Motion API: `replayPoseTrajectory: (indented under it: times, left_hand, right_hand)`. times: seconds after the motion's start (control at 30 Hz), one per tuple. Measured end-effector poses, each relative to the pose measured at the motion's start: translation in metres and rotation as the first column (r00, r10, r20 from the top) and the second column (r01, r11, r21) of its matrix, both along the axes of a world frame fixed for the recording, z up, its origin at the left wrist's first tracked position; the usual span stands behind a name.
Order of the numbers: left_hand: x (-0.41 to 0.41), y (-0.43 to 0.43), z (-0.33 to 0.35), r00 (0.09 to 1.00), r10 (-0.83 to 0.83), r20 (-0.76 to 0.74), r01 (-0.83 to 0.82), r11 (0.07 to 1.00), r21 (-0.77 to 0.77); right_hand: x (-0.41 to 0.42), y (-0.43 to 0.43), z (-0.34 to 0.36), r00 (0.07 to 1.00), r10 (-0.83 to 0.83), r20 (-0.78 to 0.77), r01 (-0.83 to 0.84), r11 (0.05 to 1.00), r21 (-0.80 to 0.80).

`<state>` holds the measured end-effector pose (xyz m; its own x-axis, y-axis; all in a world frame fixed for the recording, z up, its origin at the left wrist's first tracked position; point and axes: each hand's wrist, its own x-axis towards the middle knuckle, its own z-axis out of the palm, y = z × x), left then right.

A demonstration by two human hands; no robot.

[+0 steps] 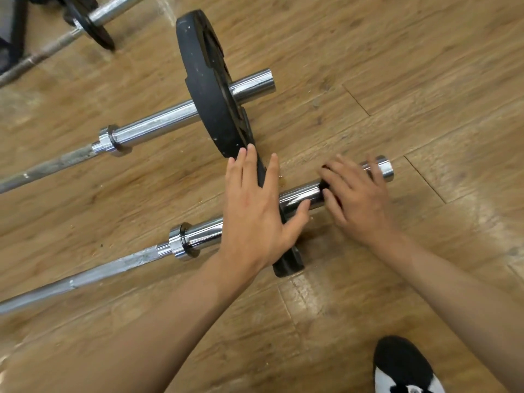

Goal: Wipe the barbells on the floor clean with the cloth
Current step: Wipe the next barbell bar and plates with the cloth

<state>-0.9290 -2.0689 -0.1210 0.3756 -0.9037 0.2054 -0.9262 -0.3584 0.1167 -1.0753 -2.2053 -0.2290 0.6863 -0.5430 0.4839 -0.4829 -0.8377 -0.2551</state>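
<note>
Your left hand (255,211) lies flat and relaxed on the rim of the small black iron plate (287,265) of the nearest barbell (198,236). The fingers are straight and spread over the rim, and the thumb reaches right towards the chrome sleeve. The hand hides most of that plate; only its near edge and a strip between your fingers show.

Your right hand (357,199) is bent over the same sleeve, right of the plate and close to the polished end cap. It grips a dark, soft cloth (325,186) against the round metal. Only a little of the cloth shows under your fingers, and that hand is slightly blurred.

The nearest barbell runs from the near left up to the right. Its thin shaft is dull, grey and scuffed, then comes a stepped shiny collar, then the thicker mirror-bright sleeve.

Just beyond it lies a second chrome barbell (158,123), roughly parallel. It carries a large black disc plate (207,89) standing on edge, matt and chipped with pale specks; the lower rim of this disc sits just beside your left fingertips.

A third bar (119,8) with a smaller black plate (90,26) lies at the far left.

All of them rest on a brown wood-grain plank floor (425,80) with a faint sheen. A black and white shoe (402,367) shows at the near right.
</note>
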Motion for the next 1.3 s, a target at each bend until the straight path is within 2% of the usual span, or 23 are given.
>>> replayPoseTrajectory:
  times: [0.07, 0.13, 0.2, 0.23, 0.3, 0.33, 0.4, 0.43, 0.5, 0.57, 0.6, 0.67, 0.73, 0.8, 0.87, 0.93, 1.0, 1.07, 1.13, 1.23, 1.3]
  left_hand:
    - [-0.004, 0.003, 0.001, 1.000, -0.005, -0.012, 0.005, 1.000, -0.009]
    - [-0.008, 0.006, 0.000, 1.000, -0.003, -0.008, 0.003, 1.000, -0.010]
    - [-0.012, 0.009, -0.001, 1.000, -0.010, -0.007, 0.010, 1.000, -0.020]
    - [-0.014, 0.012, -0.001, 1.000, -0.012, -0.008, 0.012, 1.000, -0.016]
    - [-0.018, 0.021, -0.002, 1.000, -0.018, -0.001, 0.018, 1.000, 0.002]
    - [-0.020, 0.025, -0.003, 0.999, -0.033, 0.004, 0.033, 0.999, -0.001]
    - [-0.027, 0.035, -0.004, 0.998, -0.067, -0.002, 0.067, 0.998, -0.016]
    - [-0.032, 0.042, -0.004, 0.997, -0.076, -0.013, 0.076, 0.997, -0.025]
    - [-0.044, 0.052, -0.005, 0.995, -0.095, -0.035, 0.094, 0.995, -0.031]
    - [-0.050, 0.060, -0.002, 0.996, -0.088, -0.018, 0.088, 0.996, -0.015]
    - [-0.048, 0.060, 0.003, 0.997, -0.073, -0.016, 0.073, 0.997, -0.021]
    - [-0.035, 0.051, 0.012, 0.998, -0.049, -0.047, 0.047, 0.998, -0.046]
    - [-0.021, 0.037, 0.018, 0.997, -0.066, -0.042, 0.067, 0.998, 0.009]
    - [-0.015, 0.030, 0.015, 0.991, -0.117, -0.059, 0.122, 0.988, 0.093]
    - [-0.018, 0.032, 0.010, 0.988, -0.125, -0.091, 0.134, 0.985, 0.105]
    - [-0.027, 0.038, 0.009, 0.991, -0.099, -0.094, 0.109, 0.989, 0.101]
    - [-0.036, 0.044, 0.009, 0.994, -0.080, -0.077, 0.087, 0.991, 0.099]
    - [-0.042, 0.049, 0.009, 0.994, -0.082, -0.068, 0.089, 0.991, 0.099]
    - [-0.046, 0.053, 0.008, 0.993, -0.099, -0.063, 0.105, 0.990, 0.095]
    - [-0.045, 0.056, 0.011, 0.990, -0.139, -0.032, 0.142, 0.980, 0.136]
    - [-0.037, 0.052, 0.016, 0.984, -0.178, -0.013, 0.177, 0.969, 0.175]
  right_hand:
    - [-0.018, -0.018, 0.006, 0.964, -0.261, 0.038, 0.255, 0.960, 0.118]
    - [-0.010, -0.011, 0.014, 0.921, -0.390, -0.010, 0.387, 0.909, 0.153]
    - [0.016, 0.018, 0.018, 0.951, -0.297, -0.089, 0.306, 0.946, 0.107]
    - [0.030, 0.035, 0.017, 0.979, -0.166, -0.116, 0.177, 0.980, 0.094]
    - [0.044, 0.059, 0.013, 0.983, 0.083, -0.162, -0.062, 0.989, 0.133]
    - [0.039, 0.057, 0.014, 0.972, 0.146, -0.187, -0.122, 0.983, 0.136]
    - [0.012, 0.038, 0.013, 0.969, 0.143, -0.201, -0.128, 0.988, 0.084]
    - [-0.005, 0.027, 0.012, 0.983, 0.079, -0.166, -0.068, 0.995, 0.073]
    - [-0.039, 0.006, 0.017, 0.984, -0.155, -0.087, 0.163, 0.981, 0.104]
    - [-0.046, 0.002, 0.022, 0.929, -0.353, -0.111, 0.366, 0.921, 0.135]
    - [-0.037, 0.010, 0.023, 0.910, -0.393, -0.134, 0.409, 0.903, 0.130]
    - [-0.012, 0.040, 0.023, 0.943, -0.298, -0.149, 0.318, 0.938, 0.136]
    - [0.003, 0.074, 0.019, 0.987, -0.033, -0.157, 0.057, 0.987, 0.151]
    - [-0.009, 0.078, 0.017, 0.980, 0.106, -0.170, -0.087, 0.990, 0.112]
    - [-0.037, 0.056, 0.013, 0.993, -0.005, -0.116, 0.013, 0.998, 0.069]
    - [-0.066, 0.032, 0.015, 0.968, -0.239, -0.073, 0.246, 0.963, 0.113]
    - [-0.074, 0.018, 0.017, 0.912, -0.391, -0.123, 0.406, 0.902, 0.147]
    - [-0.056, 0.027, 0.021, 0.883, -0.416, -0.219, 0.448, 0.885, 0.125]
    - [-0.027, 0.055, 0.022, 0.922, -0.303, -0.240, 0.330, 0.940, 0.084]
    - [-0.002, 0.097, 0.017, 0.981, 0.066, -0.184, -0.047, 0.994, 0.102]
    - [-0.016, 0.088, 0.016, 0.983, 0.097, -0.156, -0.086, 0.994, 0.072]
